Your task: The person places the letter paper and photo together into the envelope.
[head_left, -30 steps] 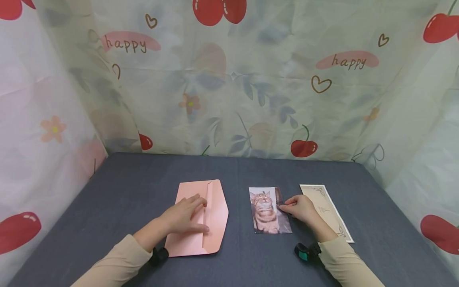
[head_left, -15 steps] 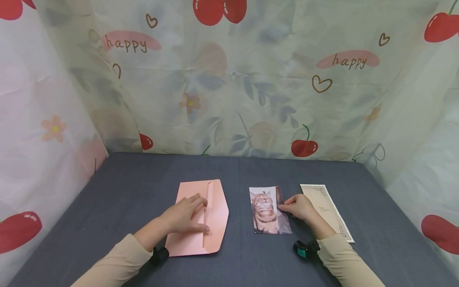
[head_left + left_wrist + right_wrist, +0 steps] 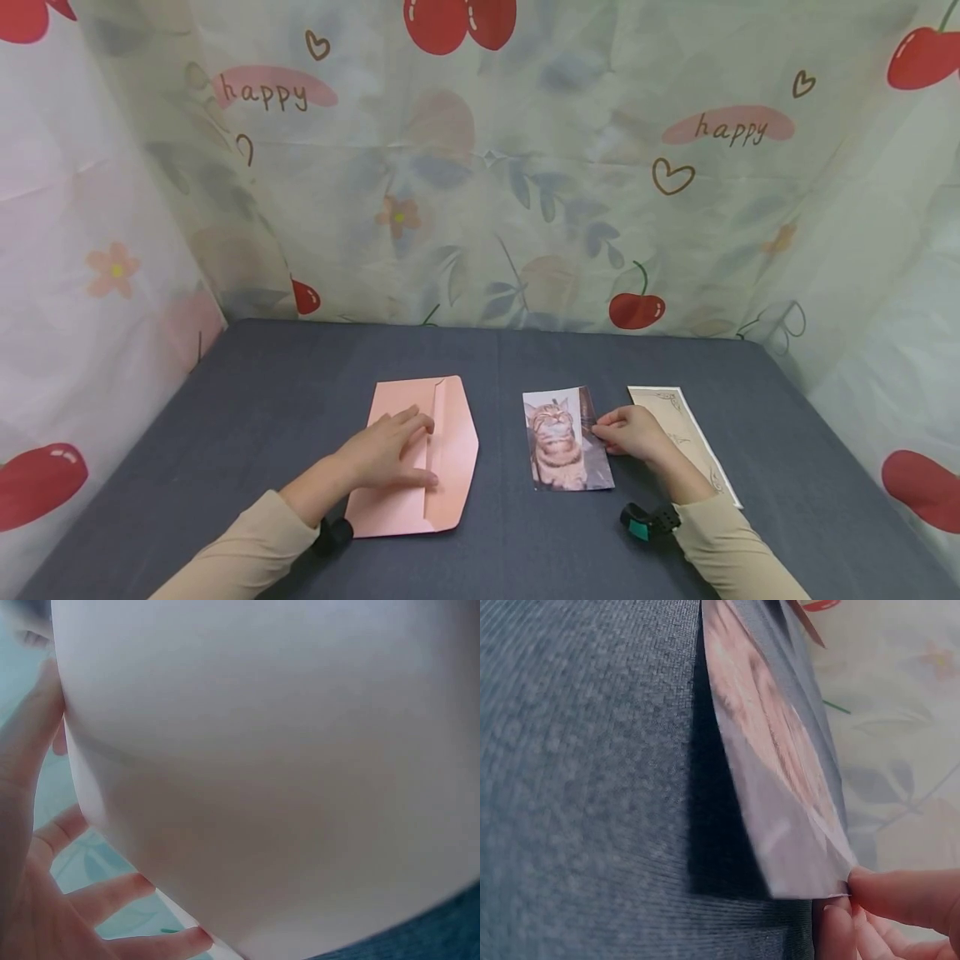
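A pink envelope (image 3: 453, 442) lies on the table at left, its pointed flap spread out to the right. My left hand (image 3: 386, 450) rests on it with thumb and fingers spread; in the left wrist view the fingertips touch the pale envelope (image 3: 277, 787), which fills most of that picture. Right of the envelope is a cat photo (image 3: 555, 446). My right hand (image 3: 637, 433) pinches its right edge between thumb and fingers. The right wrist view shows the photo (image 3: 776, 787) lifted at that edge, a shadow beneath it. The photo's far end is cut off there.
A cream card (image 3: 678, 425) with a white border and ornate corners lies at right, partly covered by the right hand and forearm. The dark table (image 3: 300, 367) is enclosed by patterned cloth (image 3: 480, 208). Black wrist devices (image 3: 648, 522) sit at both cuffs.
My right hand has moved slightly right, and the photo has shifted a little with it, its right edge now raised. The left hand and the envelope stay as they were.
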